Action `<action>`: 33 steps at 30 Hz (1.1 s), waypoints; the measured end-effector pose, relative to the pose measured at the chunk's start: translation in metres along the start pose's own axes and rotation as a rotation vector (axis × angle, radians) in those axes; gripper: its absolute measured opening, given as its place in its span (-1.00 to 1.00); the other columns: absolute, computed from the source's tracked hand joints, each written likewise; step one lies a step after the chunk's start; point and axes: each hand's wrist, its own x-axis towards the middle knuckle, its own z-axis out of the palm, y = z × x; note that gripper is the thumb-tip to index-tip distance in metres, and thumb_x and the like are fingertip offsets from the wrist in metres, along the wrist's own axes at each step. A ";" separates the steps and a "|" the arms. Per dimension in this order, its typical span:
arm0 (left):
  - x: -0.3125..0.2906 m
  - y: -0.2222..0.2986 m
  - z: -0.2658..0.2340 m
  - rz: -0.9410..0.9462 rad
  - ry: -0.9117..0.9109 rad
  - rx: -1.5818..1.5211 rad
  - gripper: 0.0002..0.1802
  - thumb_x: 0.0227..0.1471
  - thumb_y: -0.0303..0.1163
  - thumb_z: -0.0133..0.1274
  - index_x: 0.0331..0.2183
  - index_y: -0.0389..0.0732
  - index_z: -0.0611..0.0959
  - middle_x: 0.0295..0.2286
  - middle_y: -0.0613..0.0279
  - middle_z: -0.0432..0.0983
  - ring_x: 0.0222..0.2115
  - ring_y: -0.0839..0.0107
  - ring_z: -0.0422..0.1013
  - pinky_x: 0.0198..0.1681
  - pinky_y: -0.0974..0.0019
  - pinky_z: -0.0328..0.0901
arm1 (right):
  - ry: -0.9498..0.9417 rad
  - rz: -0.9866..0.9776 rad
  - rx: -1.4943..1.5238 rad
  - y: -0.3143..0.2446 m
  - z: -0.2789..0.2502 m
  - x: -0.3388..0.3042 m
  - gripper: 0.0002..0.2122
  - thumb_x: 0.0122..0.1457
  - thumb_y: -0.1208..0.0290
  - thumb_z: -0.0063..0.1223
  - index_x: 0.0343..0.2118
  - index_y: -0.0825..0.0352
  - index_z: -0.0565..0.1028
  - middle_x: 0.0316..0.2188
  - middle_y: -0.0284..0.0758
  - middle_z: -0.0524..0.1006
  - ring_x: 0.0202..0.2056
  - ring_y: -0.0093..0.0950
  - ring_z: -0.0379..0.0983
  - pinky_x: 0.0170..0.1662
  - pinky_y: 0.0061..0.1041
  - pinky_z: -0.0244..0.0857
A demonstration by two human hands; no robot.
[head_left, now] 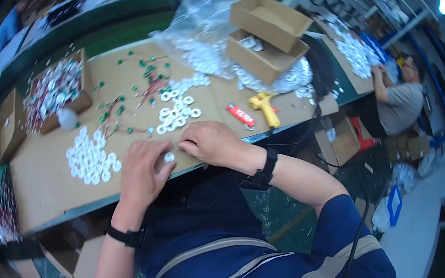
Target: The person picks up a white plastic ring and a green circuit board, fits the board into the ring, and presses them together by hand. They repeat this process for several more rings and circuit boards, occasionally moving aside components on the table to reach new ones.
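My left hand (143, 169) is at the near edge of the cardboard-covered table, thumb and fingers curved around a small white round piece (168, 157). Just to the right, my right hand (212, 142) has its fingers curled with thumb and fingertip together. Anything in that pinch is too small or hidden to make out. Beyond my hands lies a group of white rings (177, 113). Many white round pieces (89, 159) are spread left of my left hand. Thin red wires with green ends (115, 112) lie scattered farther back.
A yellow glue gun (266, 110) and a red tool (241, 116) lie right of my hands. Cardboard boxes (268, 23) and a clear plastic bag (200, 27) stand behind. A filled box (81, 97) is back left, beside a white bottle (66, 118). Another person (403, 97) works at far right.
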 end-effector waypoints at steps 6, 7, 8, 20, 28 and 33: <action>0.000 0.001 0.003 0.111 -0.041 0.078 -0.80 0.11 -0.49 0.46 -0.17 -0.14 0.90 -0.18 0.16 0.71 -0.05 0.00 0.58 0.09 -0.02 0.44 | 0.214 -0.069 -0.014 0.025 0.017 -0.015 -0.86 0.35 0.30 0.36 -0.22 0.26 0.71 -0.29 -0.22 0.69 -0.16 -0.10 0.70 -0.06 -0.09 0.59; -0.001 -0.001 0.004 0.073 -0.002 0.085 -0.80 0.11 -0.50 0.45 -0.18 -0.16 0.90 -0.18 0.14 0.71 -0.06 0.00 0.58 0.09 -0.02 0.44 | 0.252 -0.115 -0.016 0.026 0.020 -0.015 -0.86 0.34 0.30 0.37 -0.23 0.26 0.70 -0.30 -0.23 0.68 -0.16 -0.11 0.69 -0.07 -0.10 0.59; -0.001 -0.003 0.004 0.033 0.038 0.092 -0.81 0.10 -0.52 0.45 -0.18 -0.17 0.89 -0.19 0.12 0.71 -0.06 0.00 0.58 0.09 -0.03 0.44 | 0.289 -0.161 -0.019 0.028 0.023 -0.014 -0.86 0.34 0.30 0.38 -0.24 0.26 0.69 -0.31 -0.23 0.67 -0.17 -0.11 0.69 -0.07 -0.10 0.59; -0.017 -0.040 -0.049 0.065 0.091 0.423 -0.84 0.13 -0.59 0.40 -0.20 -0.24 0.83 -0.11 0.06 0.71 0.13 -0.09 0.58 0.28 -0.07 0.40 | 0.345 -0.215 -0.028 0.028 0.022 -0.011 -0.83 0.32 0.29 0.39 -0.24 0.27 0.65 -0.31 -0.23 0.65 -0.16 -0.11 0.68 -0.07 -0.11 0.59; -0.031 -0.065 -0.055 0.029 0.160 0.336 -0.85 0.15 -0.58 0.41 -0.21 -0.23 0.85 -0.03 0.05 0.74 0.20 -0.09 0.59 0.34 -0.10 0.42 | 0.346 -0.210 0.003 0.032 0.029 -0.015 -0.84 0.34 0.28 0.35 -0.27 0.25 0.64 -0.29 -0.27 0.66 -0.15 -0.13 0.69 -0.08 -0.11 0.59; -0.032 -0.054 -0.063 -0.008 0.146 0.375 -0.84 0.15 -0.55 0.43 -0.19 -0.21 0.88 -0.02 0.05 0.77 0.20 -0.08 0.60 0.34 -0.11 0.43 | 0.349 -0.224 0.016 0.030 0.023 -0.020 -0.84 0.33 0.28 0.37 -0.26 0.24 0.66 -0.31 -0.26 0.66 -0.16 -0.14 0.69 -0.10 -0.11 0.59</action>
